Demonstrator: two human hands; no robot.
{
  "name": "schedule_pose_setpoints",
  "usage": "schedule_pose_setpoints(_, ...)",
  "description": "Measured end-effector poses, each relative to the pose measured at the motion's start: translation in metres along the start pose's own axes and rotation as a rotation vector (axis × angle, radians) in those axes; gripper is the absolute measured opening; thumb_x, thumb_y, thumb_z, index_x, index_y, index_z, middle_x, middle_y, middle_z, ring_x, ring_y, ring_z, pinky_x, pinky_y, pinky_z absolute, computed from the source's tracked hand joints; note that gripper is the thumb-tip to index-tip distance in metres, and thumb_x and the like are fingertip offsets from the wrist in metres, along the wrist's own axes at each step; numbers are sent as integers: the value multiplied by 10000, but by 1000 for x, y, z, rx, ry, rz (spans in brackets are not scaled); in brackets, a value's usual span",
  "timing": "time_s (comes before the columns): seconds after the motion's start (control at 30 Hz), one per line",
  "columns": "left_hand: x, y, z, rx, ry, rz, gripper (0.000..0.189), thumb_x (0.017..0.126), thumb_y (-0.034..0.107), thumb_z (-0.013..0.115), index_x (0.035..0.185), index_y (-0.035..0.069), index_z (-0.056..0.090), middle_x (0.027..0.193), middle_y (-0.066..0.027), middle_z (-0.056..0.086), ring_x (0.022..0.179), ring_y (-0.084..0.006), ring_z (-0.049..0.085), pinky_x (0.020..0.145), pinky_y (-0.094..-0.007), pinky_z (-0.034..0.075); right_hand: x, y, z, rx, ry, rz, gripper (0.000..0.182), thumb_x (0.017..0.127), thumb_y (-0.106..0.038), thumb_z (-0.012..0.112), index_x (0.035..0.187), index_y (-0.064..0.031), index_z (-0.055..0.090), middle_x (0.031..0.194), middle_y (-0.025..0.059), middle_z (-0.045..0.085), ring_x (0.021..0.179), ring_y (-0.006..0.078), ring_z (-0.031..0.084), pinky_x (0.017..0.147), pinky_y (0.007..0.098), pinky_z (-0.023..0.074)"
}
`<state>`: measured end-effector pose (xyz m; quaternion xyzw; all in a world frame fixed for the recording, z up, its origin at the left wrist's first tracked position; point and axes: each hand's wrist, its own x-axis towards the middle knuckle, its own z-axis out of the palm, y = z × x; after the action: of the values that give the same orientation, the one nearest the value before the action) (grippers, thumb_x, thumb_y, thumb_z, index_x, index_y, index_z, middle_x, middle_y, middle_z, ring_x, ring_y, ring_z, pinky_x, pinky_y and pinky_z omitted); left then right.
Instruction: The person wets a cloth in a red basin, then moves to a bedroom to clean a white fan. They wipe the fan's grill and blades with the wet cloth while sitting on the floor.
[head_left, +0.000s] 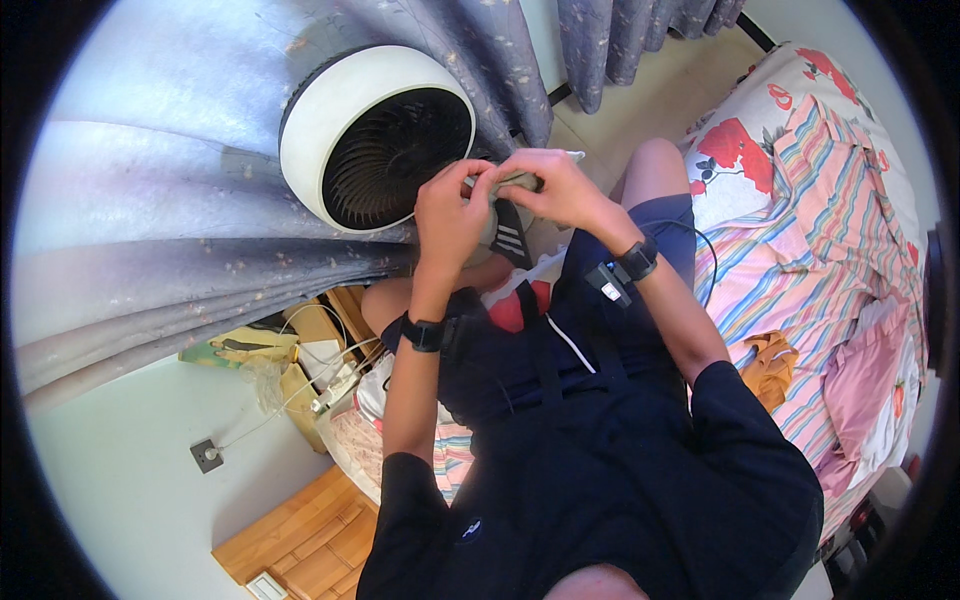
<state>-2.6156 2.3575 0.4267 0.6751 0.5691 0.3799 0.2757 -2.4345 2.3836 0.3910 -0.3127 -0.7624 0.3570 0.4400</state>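
Note:
My left hand and my right hand meet above my lap, close in front of the fan. Between them is a small piece of grey-green fabric, perhaps a sock; folded tight, its full shape is hidden by my fingers. The right thumb and fingers pinch it. My left fingertips grip its other end. Just below the hands shows a dark item with white stripes, seemingly footwear. Red-and-white cloth lies across my lap, over dark shorts.
A round white fan stands before patterned curtains. At right is a bed with a striped sheet and an orange-brown cloth. White cords and a power strip lie at lower left, near a wooden headboard.

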Motion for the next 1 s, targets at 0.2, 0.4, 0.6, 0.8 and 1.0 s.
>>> schedule_pose_setpoints(0.2,23,1,47,-225,68,-190,196,923,141,671,997,-39,696,787,-60,714,555,-70,587,511,-245,458,-22,31,-33,534,279,386,284,860,-84,695,1133,-9,680,1032,59,701,884,104,655,794,262,520)
schedule_pose_setpoints(0.4,63,-54,96,243,102,197,433,835,124,714,1252,40,635,947,-141,699,736,-194,669,672,-320,516,-29,26,-54,708,274,369,290,894,-28,570,1165,15,661,1084,48,672,987,86,616,884,245,479)
schedule_pose_setpoints(0.6,70,-42,83,136,-224,7,212,910,169,655,1051,14,681,919,-148,708,635,-181,636,638,-306,504,-28,22,-46,614,296,363,287,887,-1,616,1171,0,658,1090,50,674,967,82,617,855,242,495)
schedule_pose_setpoints(0.8,44,-25,46,-250,-344,-152,225,973,147,568,1098,9,695,864,-65,701,562,-105,611,477,-237,455,-19,15,-34,721,307,354,256,864,-9,693,1118,-5,660,1031,43,690,923,87,632,835,243,507)
schedule_pose_setpoints(1.0,25,-1,-21,-250,-432,-411,168,954,108,606,1054,-14,664,889,-74,689,505,-91,574,450,-232,453,-9,12,-11,657,69,367,149,888,-69,688,1022,-14,654,908,-6,670,841,41,599,745,214,490)
